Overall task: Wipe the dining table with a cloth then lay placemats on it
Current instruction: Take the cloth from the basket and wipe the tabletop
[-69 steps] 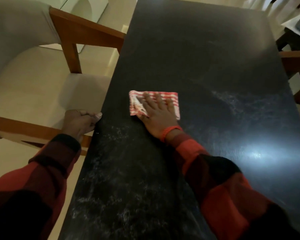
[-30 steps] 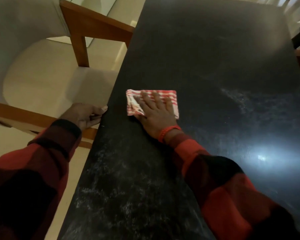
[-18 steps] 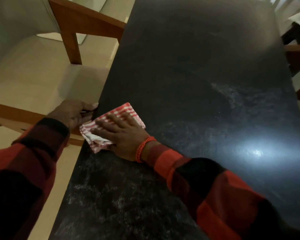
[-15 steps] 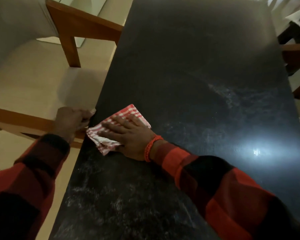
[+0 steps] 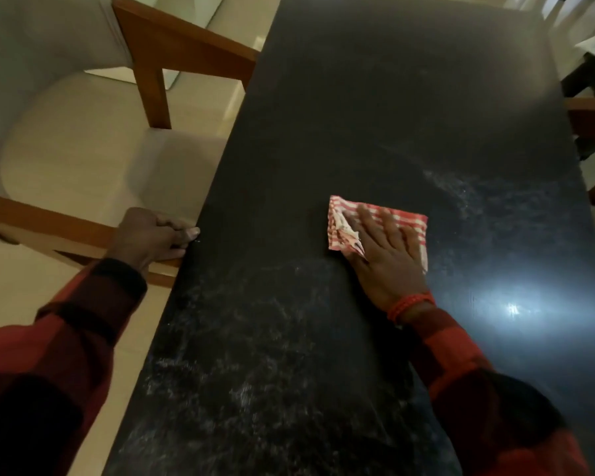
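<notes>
A long black dining table [image 5: 375, 97] runs away from me, with pale dusty smears on its near half and right side. A folded red-and-white striped cloth [image 5: 344, 218] lies flat near the table's middle. My right hand [image 5: 385, 255] presses down on the cloth, fingers spread and palm flat. My left hand [image 5: 148, 238] is curled around the wooden arm of a chair at the table's left edge, thumb touching the table's rim. No placemats are in view.
A cream upholstered chair with wooden arms [image 5: 172, 53] stands close against the table's left side on a pale tiled floor. Another wooden chair arm [image 5: 591, 115] shows past the right edge. A bright light reflection [image 5: 512, 309] glares on the table at near right.
My right hand swept the cloth to the table's left edge beside my left hand, then back right to the middle. My left hand has stayed on the chair arm.
</notes>
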